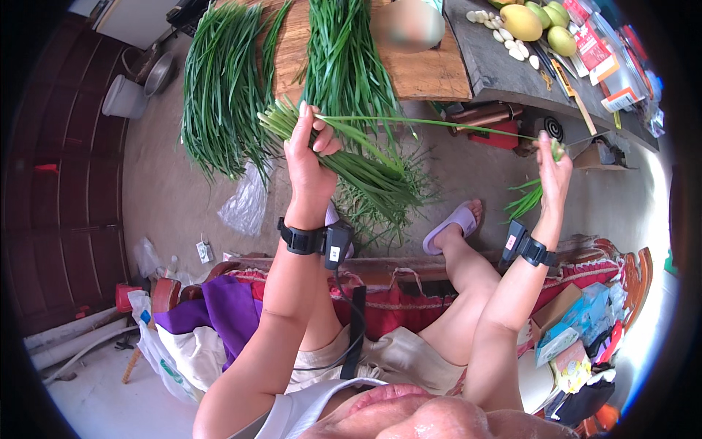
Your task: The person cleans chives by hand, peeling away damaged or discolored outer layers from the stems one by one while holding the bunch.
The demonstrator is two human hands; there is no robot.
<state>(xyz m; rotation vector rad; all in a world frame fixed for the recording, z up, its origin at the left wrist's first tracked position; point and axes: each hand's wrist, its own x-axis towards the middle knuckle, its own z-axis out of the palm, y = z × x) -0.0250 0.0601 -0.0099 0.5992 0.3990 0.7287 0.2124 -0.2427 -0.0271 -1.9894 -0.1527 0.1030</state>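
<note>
My left hand (310, 164) is closed around a bunch of green garlic chives (376, 184), their pale cut ends pointing up and left and the leaves hanging down to the right. A single long chive strand (446, 124) stretches taut across to my right hand (553, 175), which pinches its far end. My right hand also holds a small bunch of chives (526, 196), its leaves drooping below the fingers. Larger heaps of chives lie on the wooden board ahead, one heap (223, 95) at the left and another heap (344, 66) in the middle.
Loose chive trimmings (373, 219) litter the floor beside a clear plastic bag (248, 201). On the grey tabletop (497, 73) are mangoes (521, 23), white garlic cloves (515, 48), a yellow cutter (563, 79) and packages. A red-covered bench (395, 311) is beneath me, with bags and boxes alongside.
</note>
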